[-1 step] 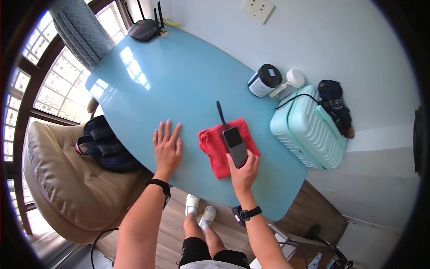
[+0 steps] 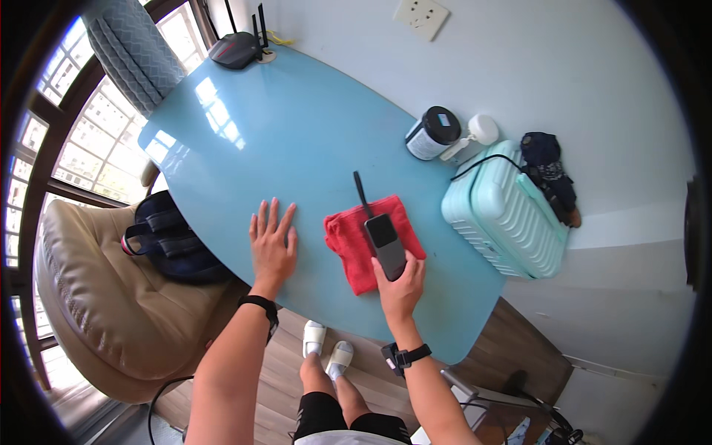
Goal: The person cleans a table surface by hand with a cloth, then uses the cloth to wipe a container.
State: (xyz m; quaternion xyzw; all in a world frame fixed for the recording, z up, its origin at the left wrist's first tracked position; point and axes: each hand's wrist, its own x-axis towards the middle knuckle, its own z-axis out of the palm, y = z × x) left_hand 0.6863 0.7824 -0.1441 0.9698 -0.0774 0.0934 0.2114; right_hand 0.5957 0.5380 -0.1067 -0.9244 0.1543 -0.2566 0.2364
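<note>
A slim dark grey handheld device (image 2: 386,245) with a black upper panel lies over a folded red cloth (image 2: 347,256). From its top end a black strap (image 2: 360,190) reaches past the cloth's far edge. My right hand (image 2: 400,288) grips the near end, with the thumb on the left side and the fingers on the right. Whether the device rests fully on the cloth or is slightly raised, I cannot tell. To the left of the cloth, my left hand (image 2: 273,246) lies palm down with fingers spread on the blue table (image 2: 282,133), holding nothing.
On the right stand a mint-green ribbed case (image 2: 504,215), a black-lidded canister (image 2: 439,130) and a white round-topped object (image 2: 483,129). A dark cap (image 2: 545,156) sits behind the case. A black router (image 2: 236,50) occupies the far left corner. A beige chair (image 2: 111,297) holds a dark bag (image 2: 174,237).
The whole view has shifted slightly, so the table and things appear a little further left. Both hands, the device and the cloth keep their places relative to each other.
</note>
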